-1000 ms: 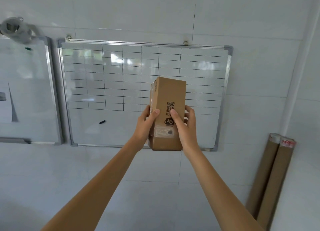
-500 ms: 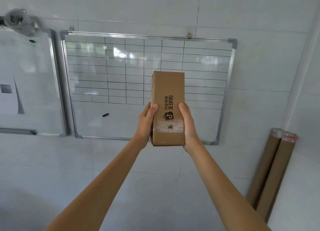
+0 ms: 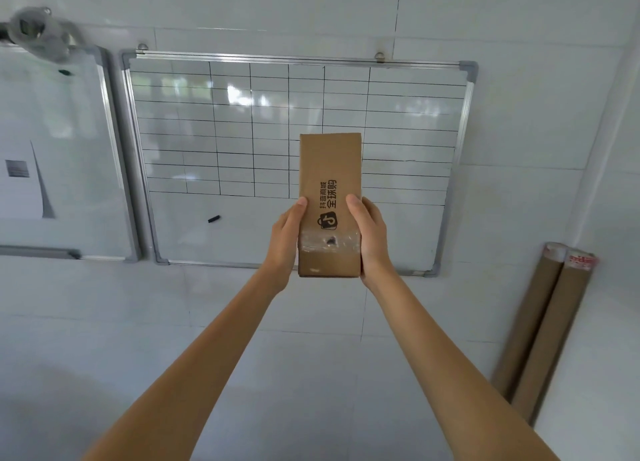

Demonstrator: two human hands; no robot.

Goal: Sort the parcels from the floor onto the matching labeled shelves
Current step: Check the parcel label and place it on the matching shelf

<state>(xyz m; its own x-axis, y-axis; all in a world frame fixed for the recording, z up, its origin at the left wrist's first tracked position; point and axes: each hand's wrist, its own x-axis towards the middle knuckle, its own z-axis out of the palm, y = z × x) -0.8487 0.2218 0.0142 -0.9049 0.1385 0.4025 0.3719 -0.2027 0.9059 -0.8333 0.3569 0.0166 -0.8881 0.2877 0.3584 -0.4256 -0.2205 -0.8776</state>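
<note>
Over the last second I have turned the cardboard parcel (image 3: pixel 330 204) so its broad printed face points squarely at me; before, it was angled and I could see its narrow left side. My right thumb has also slid off the middle of that face to the right edge. My left hand (image 3: pixel 284 239) grips the left edge and my right hand (image 3: pixel 372 239) grips the right edge, thumbs on the front, the other fingers hidden behind. The parcel stands upright, held out in the air in front of the gridded whiteboard (image 3: pixel 242 142) on the far wall. I judge this to be the checking step: I am looking for whatever tells me which shelf it belongs on, and placing has not begun

What I cannot see matters more. No shelf and no floor is in view, so the destination is unknown. The face shows printed characters, a logo and a strip of clear tape, but no address label I can make out. The 2 cardboard tubes (image 3: pixel 543 322) on the right are cut off low down, and the second whiteboard (image 3: pixel 62 149) runs off the left edge
</note>
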